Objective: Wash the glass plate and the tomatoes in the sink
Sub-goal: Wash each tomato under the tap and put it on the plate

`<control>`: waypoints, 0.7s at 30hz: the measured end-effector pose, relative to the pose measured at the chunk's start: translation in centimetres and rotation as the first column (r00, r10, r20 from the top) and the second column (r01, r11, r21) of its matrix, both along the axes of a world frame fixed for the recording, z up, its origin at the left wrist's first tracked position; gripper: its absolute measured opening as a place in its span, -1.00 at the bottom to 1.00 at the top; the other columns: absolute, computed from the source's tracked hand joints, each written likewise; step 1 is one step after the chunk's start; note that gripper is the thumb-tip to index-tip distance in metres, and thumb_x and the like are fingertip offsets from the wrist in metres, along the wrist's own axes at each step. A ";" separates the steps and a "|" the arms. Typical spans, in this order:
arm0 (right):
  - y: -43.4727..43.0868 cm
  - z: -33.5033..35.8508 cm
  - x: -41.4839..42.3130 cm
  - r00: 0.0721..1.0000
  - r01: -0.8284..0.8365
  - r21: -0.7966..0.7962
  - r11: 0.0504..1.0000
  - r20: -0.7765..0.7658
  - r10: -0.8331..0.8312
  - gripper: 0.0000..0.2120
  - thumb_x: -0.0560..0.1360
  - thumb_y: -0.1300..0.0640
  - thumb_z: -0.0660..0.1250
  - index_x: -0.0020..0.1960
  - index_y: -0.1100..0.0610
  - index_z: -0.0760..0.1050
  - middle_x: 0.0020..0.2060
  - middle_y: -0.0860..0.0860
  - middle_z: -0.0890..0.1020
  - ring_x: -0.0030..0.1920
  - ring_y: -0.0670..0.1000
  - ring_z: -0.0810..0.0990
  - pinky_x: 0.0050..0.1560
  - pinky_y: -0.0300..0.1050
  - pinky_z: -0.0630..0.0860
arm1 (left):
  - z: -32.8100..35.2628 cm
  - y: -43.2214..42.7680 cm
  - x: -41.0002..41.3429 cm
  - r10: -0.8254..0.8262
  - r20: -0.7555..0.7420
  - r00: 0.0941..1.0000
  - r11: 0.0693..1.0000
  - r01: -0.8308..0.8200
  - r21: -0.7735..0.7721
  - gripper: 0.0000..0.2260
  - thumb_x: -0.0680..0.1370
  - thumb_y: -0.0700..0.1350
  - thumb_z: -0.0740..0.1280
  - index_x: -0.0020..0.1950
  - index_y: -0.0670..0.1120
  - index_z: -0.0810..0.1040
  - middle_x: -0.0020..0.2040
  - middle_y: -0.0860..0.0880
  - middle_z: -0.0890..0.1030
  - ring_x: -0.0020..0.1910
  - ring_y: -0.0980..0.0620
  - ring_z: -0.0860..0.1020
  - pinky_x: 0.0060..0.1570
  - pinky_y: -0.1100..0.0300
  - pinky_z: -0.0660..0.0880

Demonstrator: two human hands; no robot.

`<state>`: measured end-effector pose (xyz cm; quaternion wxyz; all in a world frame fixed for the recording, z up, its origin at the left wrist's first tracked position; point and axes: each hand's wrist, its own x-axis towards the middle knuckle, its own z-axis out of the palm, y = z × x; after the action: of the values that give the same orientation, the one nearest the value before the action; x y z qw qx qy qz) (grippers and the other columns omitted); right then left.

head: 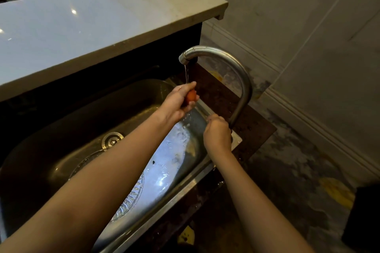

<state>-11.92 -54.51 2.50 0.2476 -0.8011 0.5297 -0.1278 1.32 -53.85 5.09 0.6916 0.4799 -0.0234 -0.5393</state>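
Note:
My left hand point(178, 102) holds a small red tomato point(191, 96) under a thin stream of water point(186, 74) that runs from the curved steel faucet point(236, 68). My right hand point(217, 133) is closed at the faucet's base, where the handle is hidden under my fingers. The patterned glass plate point(131, 199) lies on the bottom of the steel sink point(61, 121), mostly covered by my left forearm. No other tomatoes are visible.
The sink drain point(112, 140) sits left of my left arm. A pale stone counter ledge point(102, 18) overhangs the far side of the sink. Dark brown countertop point(246, 117) surrounds the faucet, and tiled floor point(298, 150) lies to the right.

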 end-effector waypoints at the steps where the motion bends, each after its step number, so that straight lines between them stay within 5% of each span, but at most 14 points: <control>1: 0.0 0.0 0.0 1.000 0.005 -0.002 1.000 0.013 -0.005 -0.73 0.56 0.33 0.09 0.18 0.22 0.48 0.11 0.17 0.56 0.07 0.20 0.57 -0.03 -0.03 0.48 | 0.0 0.0 -0.1 -0.007 0.015 1.000 1.000 0.007 0.007 -0.83 0.53 -0.01 0.32 -0.02 -0.05 0.38 -0.20 -0.12 0.48 -0.45 0.08 0.52 -0.65 0.38 0.37; 6: 0.0 -0.1 -0.5 0.999 -0.018 -0.058 0.998 0.036 0.020 -0.73 0.56 0.30 0.10 0.18 0.22 0.49 0.09 0.18 0.57 0.05 0.20 0.57 -0.08 -0.09 0.44 | -0.2 0.0 -0.1 -0.016 0.052 0.999 1.000 0.015 0.010 -0.69 0.56 0.12 0.21 0.12 -0.09 0.36 -0.13 -0.12 0.50 -0.33 0.04 0.56 -0.54 0.33 0.48; 9: 0.2 0.1 -0.9 0.995 -0.032 -0.064 0.997 0.088 0.037 -0.78 0.56 0.24 0.14 0.11 0.25 0.52 0.04 0.19 0.58 -0.01 0.20 0.59 -0.07 -0.08 0.48 | -0.7 0.1 -0.1 -0.012 -0.002 1.000 0.999 0.012 -0.040 -0.86 0.54 -0.11 0.31 0.05 -0.12 0.44 -0.01 -0.12 0.44 -0.10 0.00 0.51 -0.37 0.30 0.57; 12: 0.4 0.3 -1.1 0.993 -0.039 -0.070 0.997 0.112 0.046 -0.80 0.56 0.23 0.15 0.04 0.27 0.52 0.00 0.20 0.58 -0.06 0.19 0.60 -0.06 -0.05 0.51 | -1.6 0.4 0.0 -0.009 0.101 0.995 1.000 0.010 -0.006 -0.69 0.49 -0.31 0.33 0.22 -0.19 0.41 0.10 -0.17 0.46 -0.06 -0.02 0.56 -0.21 0.24 0.62; 17: 0.8 0.9 -1.5 0.996 -0.074 -0.070 0.995 0.041 0.077 -0.78 0.56 0.21 0.14 0.05 0.28 0.52 -0.01 0.20 0.59 -0.04 0.20 0.60 -0.01 0.06 0.55 | -1.9 1.6 0.1 -0.120 0.308 0.944 0.990 0.089 0.112 -0.68 0.50 -0.03 0.36 0.15 -0.16 0.41 -0.01 -0.20 0.52 -0.17 -0.04 0.63 -0.26 0.16 0.62; 21: 0.4 2.3 -1.1 0.985 -0.156 -0.155 0.975 -0.097 0.142 -0.74 0.58 0.11 0.15 0.17 0.20 0.48 0.03 0.16 0.60 0.01 0.16 0.59 -0.05 0.01 0.50 | -1.5 3.6 0.7 -0.308 0.584 0.751 0.937 0.132 0.324 -0.51 0.48 0.15 0.32 0.22 -0.17 0.38 0.02 -0.22 0.55 -0.18 -0.06 0.58 -0.22 0.14 0.54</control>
<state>-12.98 -54.08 4.77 0.1678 -0.8609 0.4658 -0.1174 2.04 -50.26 3.56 0.5050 0.7126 -0.2374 -0.4252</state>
